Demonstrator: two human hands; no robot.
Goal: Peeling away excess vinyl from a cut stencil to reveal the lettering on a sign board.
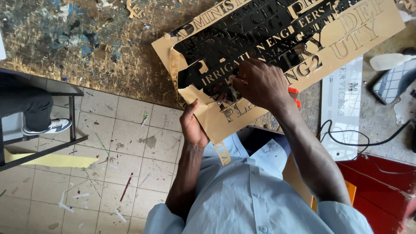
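Both hands (193,125) (260,84) grip lettered sheet (359,39); fingers seemingly pinched.

A tan masked sign panel with black cut-out lettering (346,39) is laid on the paint-spattered worktable (86,43), overhanging its near edge. The left hand (193,125) is placed at the panel's near corner, the right hand (260,84) upon it (a red-handled tool beneath). A white lettered sheet (342,108) and black cable (359,141) are set to the right.

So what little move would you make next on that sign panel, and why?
Probably keep peeling: the right hand is working a red-handled tool at the tan backing on the black lettered panel, while the left hand steadies its edge. Much tan paper remains.
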